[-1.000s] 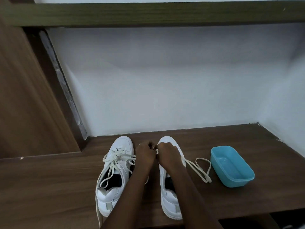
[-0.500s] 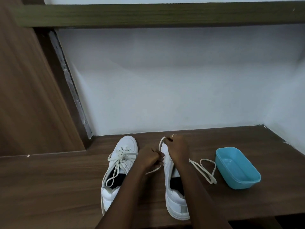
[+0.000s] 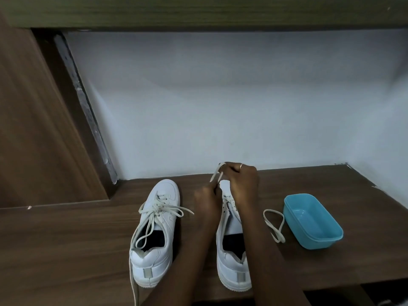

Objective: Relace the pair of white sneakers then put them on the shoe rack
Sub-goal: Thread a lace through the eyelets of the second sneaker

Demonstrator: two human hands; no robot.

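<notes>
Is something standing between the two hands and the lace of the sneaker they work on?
Nothing visible does. The left hand and the right hand both pinch the lace above the toe of the right sneaker. The blue tub stands apart, off to the right.

One head-worn camera (wide-angle, so straight edges bow) looks forward and down from above, close over the shoes [image 3: 164, 191] on the surface [image 3: 66, 239], facing the wall [image 3: 220, 107], a shelf [image 3: 198, 12] edge crossing the top.
</notes>
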